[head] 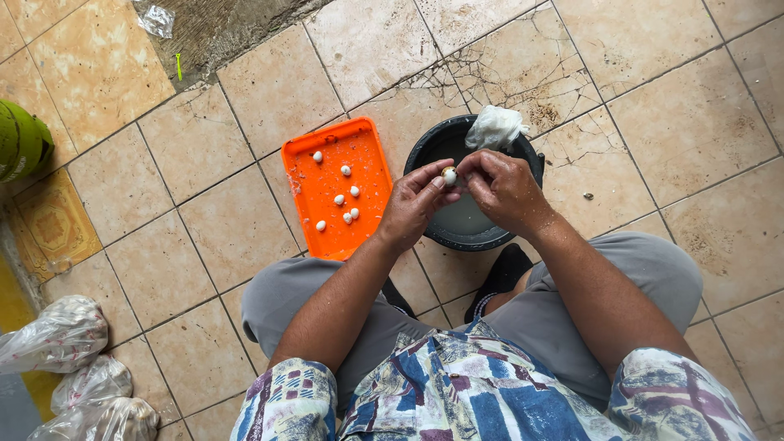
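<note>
I squat over a tiled floor. Both hands meet above a black bowl (425, 147) of cloudy water. My left hand (412, 204) and my right hand (502, 189) pinch one small speckled egg (449, 175) between their fingertips. Left of the bowl lies an orange rectangular tray (331, 233) with several small white peeled eggs (351, 193) scattered on it. A crumpled white plastic bag (495, 126) rests on the bowl's far rim.
A green gas cylinder (20, 140) lies at the far left edge. Clear plastic bags (61, 335) with contents sit at the lower left. A scrap of clear plastic (155, 20) lies by a rough concrete strip at the top. Floor tiles near the bowl are cracked.
</note>
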